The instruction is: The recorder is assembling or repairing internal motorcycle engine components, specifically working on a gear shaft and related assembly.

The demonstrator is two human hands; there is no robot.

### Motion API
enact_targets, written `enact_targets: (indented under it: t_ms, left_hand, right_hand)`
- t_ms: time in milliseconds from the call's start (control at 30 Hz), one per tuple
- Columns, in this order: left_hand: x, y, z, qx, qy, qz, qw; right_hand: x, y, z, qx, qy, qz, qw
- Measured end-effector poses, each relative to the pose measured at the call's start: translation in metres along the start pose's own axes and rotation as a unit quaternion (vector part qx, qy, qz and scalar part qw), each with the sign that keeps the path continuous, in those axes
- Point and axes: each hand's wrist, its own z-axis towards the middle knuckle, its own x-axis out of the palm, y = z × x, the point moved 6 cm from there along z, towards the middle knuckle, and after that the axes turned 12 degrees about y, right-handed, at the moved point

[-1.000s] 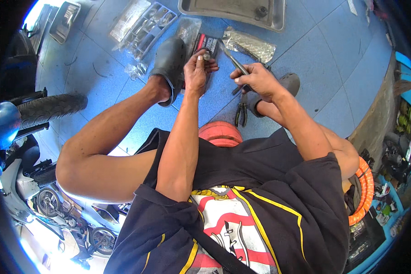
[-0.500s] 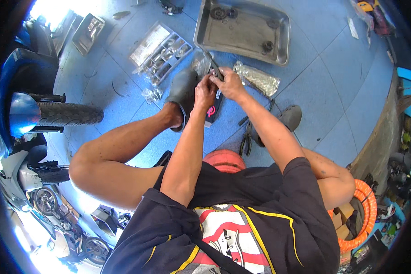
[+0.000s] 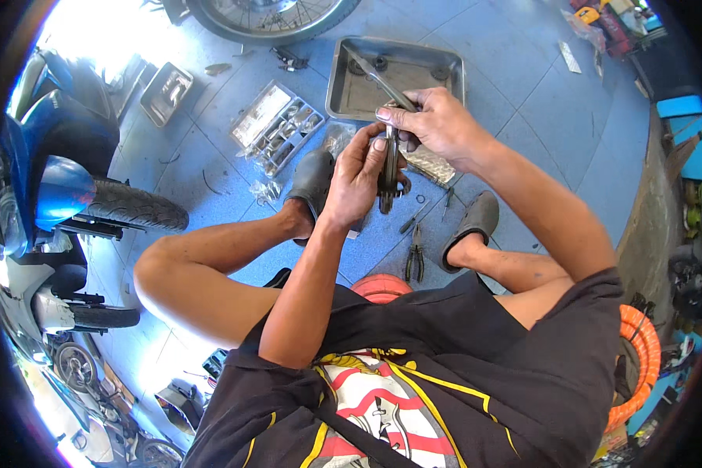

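Observation:
My left hand (image 3: 356, 175) is closed around a dark, greasy metal part (image 3: 388, 183) that hangs upright with a toothed, gear-like lower end. Above it and to the right, my right hand (image 3: 443, 129) grips a long, grey rod-like metal tool (image 3: 378, 76) that slants up to the far left, over the tray. My right fingertips meet the top of the dark part; whether they also pinch it I cannot tell. Below my hands, pliers (image 3: 416, 253) and a small screwdriver (image 3: 413, 220) lie on the floor.
A metal tray (image 3: 343, 109) with a few dark gears lies beyond my hands. Left of it is a compartment box (image 3: 296, 144) of small parts. A clear plastic packet (image 3: 430, 165) lies near my right foot. Motorcycles stand left; a spoked wheel (image 3: 277, 31) is at the far edge.
Both hands have come up off the floor and nearer. My right hand has moved right and apart from the left, and the dark toothed part now shows below my left hand.

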Motion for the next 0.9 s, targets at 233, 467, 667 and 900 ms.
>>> enact_targets:
  t_ms: [233,467,667,900]
  left_hand:
    - [0.06,-0.068,-0.067,-0.007,0.049,-0.084,0.995]
    - [0.065,-0.069,-0.089,-0.112,0.03,-0.365,0.924]
    - [0.062,-0.097,-0.093,-0.204,0.066,-0.207,0.955]
    - [0.06,-0.095,-0.088,-0.178,0.105,-0.043,0.978]
  right_hand:
    - [0.022,0.075,-0.095,-0.06,0.001,-0.082,0.995]
    - [-0.006,0.082,-0.146,-0.169,-0.106,-0.212,0.957]
    - [-0.014,0.106,-0.209,-0.252,-0.2,-0.673,0.666]
    - [-0.013,0.074,-0.201,-0.211,-0.141,-0.726,0.639]
